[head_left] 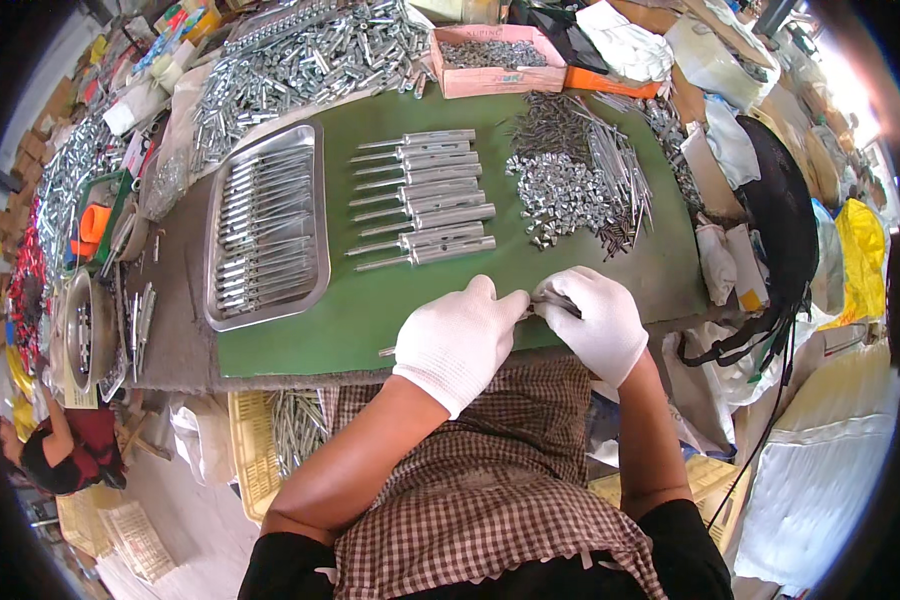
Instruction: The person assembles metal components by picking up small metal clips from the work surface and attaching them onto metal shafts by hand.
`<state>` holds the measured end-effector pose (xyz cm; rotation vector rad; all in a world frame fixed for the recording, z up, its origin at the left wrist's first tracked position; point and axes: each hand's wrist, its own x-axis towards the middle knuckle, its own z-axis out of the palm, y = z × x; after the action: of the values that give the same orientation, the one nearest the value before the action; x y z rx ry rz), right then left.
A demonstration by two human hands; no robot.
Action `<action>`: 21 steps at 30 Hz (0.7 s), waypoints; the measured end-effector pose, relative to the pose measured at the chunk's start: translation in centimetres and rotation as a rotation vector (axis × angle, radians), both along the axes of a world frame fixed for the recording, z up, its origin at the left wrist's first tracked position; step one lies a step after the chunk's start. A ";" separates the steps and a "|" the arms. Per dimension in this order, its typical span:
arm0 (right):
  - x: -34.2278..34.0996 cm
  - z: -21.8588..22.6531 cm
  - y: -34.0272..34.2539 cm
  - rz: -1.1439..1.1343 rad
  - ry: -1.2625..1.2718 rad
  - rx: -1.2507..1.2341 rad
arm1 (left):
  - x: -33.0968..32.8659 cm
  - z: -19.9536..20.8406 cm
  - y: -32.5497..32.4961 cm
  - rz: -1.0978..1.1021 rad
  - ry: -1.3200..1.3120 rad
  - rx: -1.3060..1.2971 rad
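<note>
My white-gloved left hand (460,340) is closed around a slim metal piece, mostly hidden; its thin metal tip (386,351) sticks out left of the palm. My right hand (600,322), gloved too, pinches with fingertips close to the left ones, and a small dark bit shows there, too hidden to name. Beyond the hands, several metal tubes with thin rods (440,205) lie in a row on the green mat (360,310). Right of them are piles of small silver nuts (555,195), dark screws (550,122) and thin metal rods (618,160).
A steel tray (322,250) of similar tubes and rods stands at the left. Behind are a heap of metal tubes (320,60) and a pink box (498,82) of small parts. A black bag (778,210) hangs at the right. Another person (65,450) is at lower left.
</note>
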<state>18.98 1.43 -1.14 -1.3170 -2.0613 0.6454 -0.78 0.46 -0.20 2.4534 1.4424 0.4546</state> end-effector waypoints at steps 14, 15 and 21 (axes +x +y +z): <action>-0.7 1.1 0.0 0.032 -0.187 0.039 | 0.0 -0.5 0.1 -0.005 0.036 -0.012; -0.7 1.1 0.0 0.034 -0.186 0.039 | 0.0 -0.6 0.1 -0.005 0.030 -0.004; -0.8 1.0 -0.1 0.049 -0.239 0.056 | 0.1 -0.1 0.2 -0.007 0.052 -0.032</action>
<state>18.15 1.32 -0.12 -1.3710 -2.2908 0.4656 -0.66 0.62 -0.32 2.4618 1.4489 0.3662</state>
